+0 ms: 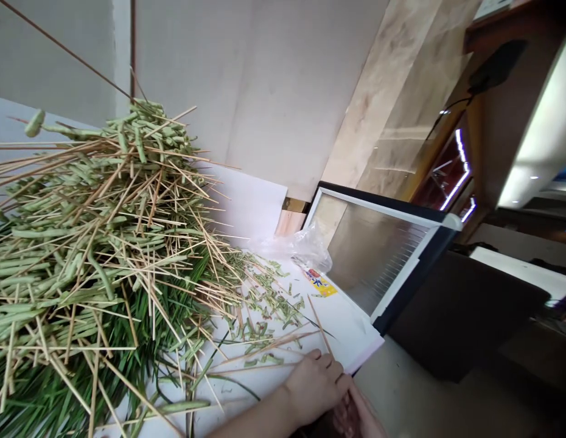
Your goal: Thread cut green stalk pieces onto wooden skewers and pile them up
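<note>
My left hand (316, 383) lies knuckles up at the near edge of the white table (351, 328), fingers curled. A thin bamboo skewer (319, 325) runs from the table down into its fingertips and seems pinched there. My right hand (358, 418) is just below it, palm side showing, touching the left hand and cut off by the frame edge; what it holds is hidden. A big heap of green stalks threaded on bamboo skewers (95, 243) fills the left of the table, away from both hands.
Cut green bits and loose skewers (265, 304) litter the table between heap and hands. A crumpled clear plastic bag (305, 246) and a yellow packet (322, 284) lie at the far side. A glass-topped chest cabinet (378, 255) adjoins the table.
</note>
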Motion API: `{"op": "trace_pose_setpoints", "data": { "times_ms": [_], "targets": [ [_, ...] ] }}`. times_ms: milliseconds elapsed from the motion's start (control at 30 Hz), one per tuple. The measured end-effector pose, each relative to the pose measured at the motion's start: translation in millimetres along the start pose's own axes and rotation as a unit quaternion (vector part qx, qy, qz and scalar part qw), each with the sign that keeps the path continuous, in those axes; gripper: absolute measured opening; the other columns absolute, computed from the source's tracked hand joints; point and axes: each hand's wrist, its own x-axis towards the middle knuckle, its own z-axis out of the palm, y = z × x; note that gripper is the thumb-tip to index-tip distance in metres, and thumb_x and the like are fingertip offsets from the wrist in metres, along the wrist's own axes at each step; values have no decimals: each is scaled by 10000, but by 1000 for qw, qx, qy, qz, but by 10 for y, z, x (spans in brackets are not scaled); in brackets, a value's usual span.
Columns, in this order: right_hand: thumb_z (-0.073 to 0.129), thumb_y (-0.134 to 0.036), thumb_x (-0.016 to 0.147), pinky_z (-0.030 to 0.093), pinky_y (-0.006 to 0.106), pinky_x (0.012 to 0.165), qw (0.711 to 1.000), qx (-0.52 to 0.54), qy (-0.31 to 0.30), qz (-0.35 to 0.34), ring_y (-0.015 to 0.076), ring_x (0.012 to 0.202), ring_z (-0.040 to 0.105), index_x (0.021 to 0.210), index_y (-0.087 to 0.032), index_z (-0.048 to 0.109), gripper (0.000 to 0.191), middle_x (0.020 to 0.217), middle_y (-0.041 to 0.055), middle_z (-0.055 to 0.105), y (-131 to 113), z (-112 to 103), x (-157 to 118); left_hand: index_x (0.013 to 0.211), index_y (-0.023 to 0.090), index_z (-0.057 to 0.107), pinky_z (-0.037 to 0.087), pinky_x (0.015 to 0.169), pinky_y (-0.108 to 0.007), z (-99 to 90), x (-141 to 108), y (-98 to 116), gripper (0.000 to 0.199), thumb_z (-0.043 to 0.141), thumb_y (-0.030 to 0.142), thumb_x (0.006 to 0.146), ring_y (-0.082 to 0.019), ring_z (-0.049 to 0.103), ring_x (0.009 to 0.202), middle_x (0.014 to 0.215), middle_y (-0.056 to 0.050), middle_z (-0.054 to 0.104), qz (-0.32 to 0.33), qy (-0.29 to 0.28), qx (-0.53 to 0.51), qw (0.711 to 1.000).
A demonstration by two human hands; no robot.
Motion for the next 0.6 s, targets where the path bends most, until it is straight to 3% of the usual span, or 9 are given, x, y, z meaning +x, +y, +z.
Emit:
{"op": "trace_pose_setpoints", "data": {
  "times_ms": [133, 300, 367, 467, 533, 600],
  "targets": [
    [942, -621, 437, 249, 168, 358, 1000, -3, 24, -8, 28, 368, 261, 580, -211, 469, 642, 425, -129, 383, -98, 71, -26, 991, 162, 573, 410, 719, -355, 26, -5, -2, 98, 623, 242, 963, -198, 591, 828, 929, -12, 657, -7, -12, -20, 1000],
    [784, -778, 575, 230, 195, 361, 989, -122, 15, -79, 46, 370, 244, 599, -214, 490, 636, 432, -115, 380, -76, -120, 95, 1073, 157, 581, 403, 795, -372, 64, -14, 12, 142, 595, 254, 969, -212, 582, 878, 989, -28, 666, -15, -18, -29, 999],
    [679, -825, 661, 226, 212, 392, 969, -221, 11, -113, 66, 387, 289, 624, -208, 516, 640, 453, -95, 412, -85, -239, 144, 1104, 156, 583, 402, 820, -377, 83, -21, 17, 179, 592, 271, 967, -218, 586, 901, 1005, -37, 672, -21, -25, -30, 999],
    [569, -819, 767, 307, 248, 487, 909, -379, 43, -171, 120, 497, 414, 660, -210, 541, 619, 537, -66, 458, -154, -369, 168, 1136, 156, 586, 411, 845, -388, 90, -19, 26, 226, 597, 291, 955, -233, 601, 930, 1013, -56, 690, -43, -50, -34, 997],
    [517, -806, 812, 346, 270, 558, 874, -434, 72, -207, 148, 558, 454, 661, -219, 530, 606, 561, -58, 464, -217, -396, 148, 1145, 151, 596, 427, 861, -402, 49, 17, 31, 239, 591, 285, 947, -250, 619, 951, 1014, -80, 706, -67, -81, -33, 994],
    [485, -810, 830, 345, 275, 569, 860, -447, 102, -226, 153, 553, 452, 655, -226, 512, 610, 550, -58, 459, -265, -381, 101, 1141, 130, 623, 444, 892, -433, -62, 93, 15, 248, 581, 270, 941, -277, 641, 979, 1011, -121, 723, -94, -128, -28, 987]
  ]
}}
